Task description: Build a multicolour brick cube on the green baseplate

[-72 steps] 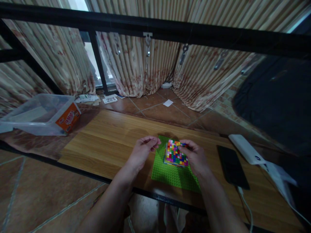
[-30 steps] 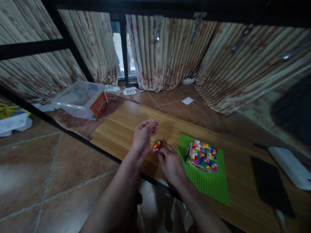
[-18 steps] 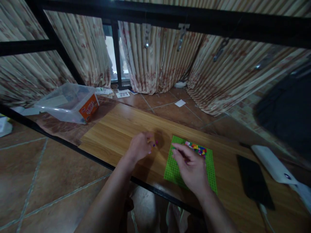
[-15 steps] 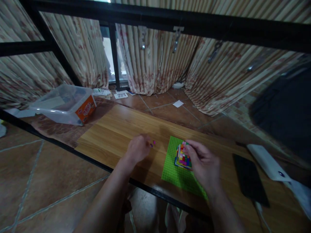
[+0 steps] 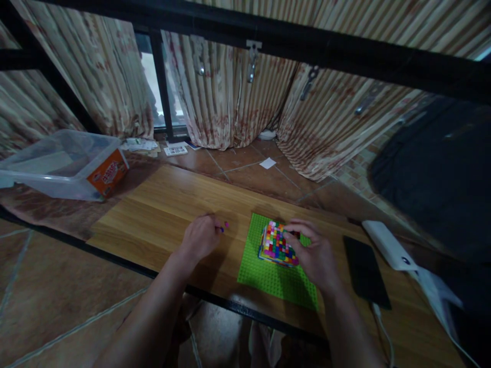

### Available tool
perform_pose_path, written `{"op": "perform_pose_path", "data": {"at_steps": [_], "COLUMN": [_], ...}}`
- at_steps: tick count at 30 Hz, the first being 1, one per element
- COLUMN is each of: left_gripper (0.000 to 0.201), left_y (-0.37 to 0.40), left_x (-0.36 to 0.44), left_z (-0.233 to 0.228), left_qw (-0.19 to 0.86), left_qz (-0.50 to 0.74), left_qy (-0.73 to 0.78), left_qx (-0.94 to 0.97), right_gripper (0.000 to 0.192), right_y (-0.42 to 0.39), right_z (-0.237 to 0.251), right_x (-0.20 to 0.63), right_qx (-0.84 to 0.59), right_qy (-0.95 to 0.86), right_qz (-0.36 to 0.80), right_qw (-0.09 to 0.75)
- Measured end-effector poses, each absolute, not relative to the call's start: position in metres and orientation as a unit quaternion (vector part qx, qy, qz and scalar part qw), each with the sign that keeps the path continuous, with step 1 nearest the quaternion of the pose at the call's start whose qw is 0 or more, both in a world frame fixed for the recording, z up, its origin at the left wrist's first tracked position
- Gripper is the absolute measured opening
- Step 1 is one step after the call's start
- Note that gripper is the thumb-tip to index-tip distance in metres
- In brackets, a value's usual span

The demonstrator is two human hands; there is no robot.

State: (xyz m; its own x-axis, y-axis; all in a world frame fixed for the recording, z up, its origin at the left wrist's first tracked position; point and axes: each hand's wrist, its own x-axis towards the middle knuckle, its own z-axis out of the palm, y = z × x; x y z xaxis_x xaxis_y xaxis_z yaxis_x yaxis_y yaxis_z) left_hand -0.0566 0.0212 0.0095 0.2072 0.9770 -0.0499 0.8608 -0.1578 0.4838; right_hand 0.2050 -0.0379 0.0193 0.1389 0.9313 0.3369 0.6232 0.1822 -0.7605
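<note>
On the wooden board, my left hand (image 5: 201, 236) is closed, its fingertips pinched at a small dark blue toy brick (image 5: 221, 230). A small pink brick (image 5: 226, 224) lies just beyond those fingers. My right hand (image 5: 316, 251) is over the right side of a low block of many-coloured toy bricks (image 5: 275, 243). Its thumb and forefinger come together at the top of the block; whatever is between them is too small to make out. The block sits on a green studded baseplate (image 5: 251, 276), and the right hand hides part of both.
A clear plastic box (image 5: 69, 186) with an orange label stands at the left. To the right lie a black phone (image 5: 366, 271) with a cable and a white power strip (image 5: 387, 245). A black metal bar (image 5: 268, 38) crosses above, before striped curtains (image 5: 238, 97).
The view has swung right, so everything sits further left. My right hand has drawn back a little from the block, uncovering more coloured bricks. My left hand stays by the small bricks.
</note>
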Motion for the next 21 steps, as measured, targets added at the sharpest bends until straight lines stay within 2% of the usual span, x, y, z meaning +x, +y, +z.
{"op": "perform_pose_path", "data": {"at_steps": [6, 21], "left_gripper": [0.024, 0.024], "left_y": [0.024, 0.03], "left_x": [-0.06, -0.071], "left_z": [0.008, -0.007], "left_qw": [0.228, 0.252], "left_qz": [0.131, 0.145], "left_qy": [0.605, 0.571], "left_qx": [0.752, 0.768], "right_gripper": [0.017, 0.015], "right_y": [-0.033, -0.03], "right_z": [0.007, 0.0], "right_x": [0.206, 0.215], "right_qx": [-0.633, -0.628], "right_qy": [-0.622, -0.57], "right_qz": [0.187, 0.225], "right_qw": [0.422, 0.479]}}
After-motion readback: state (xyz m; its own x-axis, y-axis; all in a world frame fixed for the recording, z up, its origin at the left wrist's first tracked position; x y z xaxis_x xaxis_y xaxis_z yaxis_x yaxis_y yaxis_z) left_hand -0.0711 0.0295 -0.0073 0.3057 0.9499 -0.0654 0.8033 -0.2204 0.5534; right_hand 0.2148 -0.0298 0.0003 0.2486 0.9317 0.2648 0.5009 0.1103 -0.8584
